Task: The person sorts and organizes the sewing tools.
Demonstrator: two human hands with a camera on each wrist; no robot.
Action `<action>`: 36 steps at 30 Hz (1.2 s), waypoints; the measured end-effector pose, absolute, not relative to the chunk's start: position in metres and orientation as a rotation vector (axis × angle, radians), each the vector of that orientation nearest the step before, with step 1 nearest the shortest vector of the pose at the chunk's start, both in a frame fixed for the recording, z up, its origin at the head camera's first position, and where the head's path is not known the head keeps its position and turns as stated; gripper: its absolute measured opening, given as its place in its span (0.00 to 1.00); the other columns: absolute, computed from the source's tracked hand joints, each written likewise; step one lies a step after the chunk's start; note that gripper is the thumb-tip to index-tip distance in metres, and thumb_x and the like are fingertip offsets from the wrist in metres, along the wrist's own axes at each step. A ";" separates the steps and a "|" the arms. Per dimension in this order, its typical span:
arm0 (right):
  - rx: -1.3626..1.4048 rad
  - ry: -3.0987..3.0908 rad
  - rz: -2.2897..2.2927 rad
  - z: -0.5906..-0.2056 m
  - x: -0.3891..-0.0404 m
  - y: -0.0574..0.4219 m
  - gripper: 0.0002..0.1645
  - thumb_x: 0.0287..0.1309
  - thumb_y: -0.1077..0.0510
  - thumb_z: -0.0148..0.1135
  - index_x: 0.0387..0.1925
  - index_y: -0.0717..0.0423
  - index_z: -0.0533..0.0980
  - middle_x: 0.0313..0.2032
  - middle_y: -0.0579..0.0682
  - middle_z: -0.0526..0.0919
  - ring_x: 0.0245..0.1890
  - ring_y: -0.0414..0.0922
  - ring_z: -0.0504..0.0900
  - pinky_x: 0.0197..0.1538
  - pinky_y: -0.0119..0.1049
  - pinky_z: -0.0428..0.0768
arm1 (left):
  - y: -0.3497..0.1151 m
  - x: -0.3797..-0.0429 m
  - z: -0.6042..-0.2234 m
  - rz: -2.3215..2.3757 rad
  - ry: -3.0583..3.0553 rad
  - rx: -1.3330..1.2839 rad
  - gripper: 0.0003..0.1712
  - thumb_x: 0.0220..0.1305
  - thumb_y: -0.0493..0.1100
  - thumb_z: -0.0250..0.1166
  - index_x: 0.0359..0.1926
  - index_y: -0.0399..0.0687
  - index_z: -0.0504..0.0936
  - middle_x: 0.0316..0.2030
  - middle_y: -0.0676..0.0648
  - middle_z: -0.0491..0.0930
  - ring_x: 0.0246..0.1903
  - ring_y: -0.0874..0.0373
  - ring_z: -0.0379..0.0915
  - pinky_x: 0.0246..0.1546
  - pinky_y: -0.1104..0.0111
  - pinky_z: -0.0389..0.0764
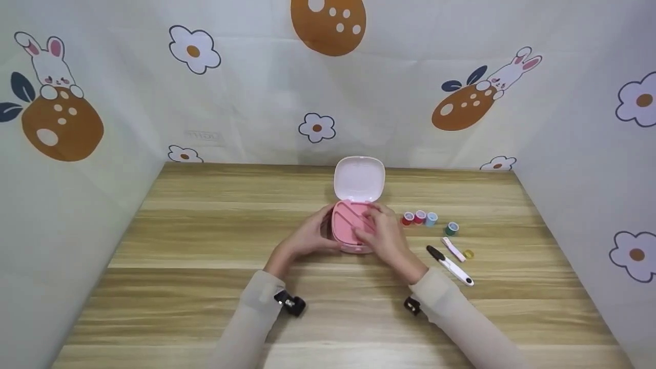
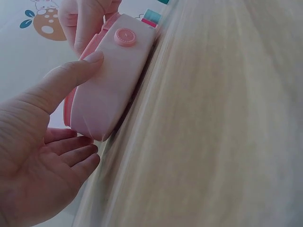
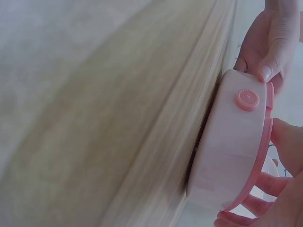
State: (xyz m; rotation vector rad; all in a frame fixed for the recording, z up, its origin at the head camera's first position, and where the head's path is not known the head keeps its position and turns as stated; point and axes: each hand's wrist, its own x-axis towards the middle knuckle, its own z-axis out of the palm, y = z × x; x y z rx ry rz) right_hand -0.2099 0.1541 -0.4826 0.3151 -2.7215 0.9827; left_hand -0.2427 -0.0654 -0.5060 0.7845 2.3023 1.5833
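A small pink sewing box sits on the wooden table, its pale lid raised at the back. A pink inner tray with slanted ridges covers the top of the box. My left hand holds the box's left side, thumb at the front near the rim, other fingers around the side. The right hand pinches the tray from above with thumb and fingers at its right part; the right wrist view shows its fingers at the tray's edge. A round pink button marks the box's front.
Right of the box stand thread spools in red, pink, light blue and green. Nearer lie a small white-and-pink tool, a yellow ring-like piece and a black-and-white pen-shaped tool. Patterned cloth walls enclose the table.
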 end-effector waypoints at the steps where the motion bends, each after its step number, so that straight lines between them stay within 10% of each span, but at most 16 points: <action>1: 0.320 -2.714 0.988 -0.483 -0.210 0.154 0.22 0.55 0.57 0.80 0.46 0.67 0.85 0.63 0.67 0.80 0.63 0.64 0.79 0.70 0.57 0.76 | -0.065 -0.243 -0.506 1.586 2.298 0.783 0.62 0.49 0.35 0.83 0.81 0.35 0.58 0.78 0.34 0.64 0.78 0.41 0.58 0.81 0.54 0.57; 36: 0.258 -2.656 1.036 -0.460 -0.215 0.190 0.20 0.59 0.62 0.75 0.50 0.71 0.82 0.66 0.72 0.76 0.67 0.69 0.74 0.72 0.60 0.74 | -0.063 -0.240 -0.506 1.629 2.243 0.738 0.64 0.48 0.33 0.83 0.80 0.29 0.54 0.78 0.31 0.62 0.78 0.40 0.58 0.81 0.54 0.57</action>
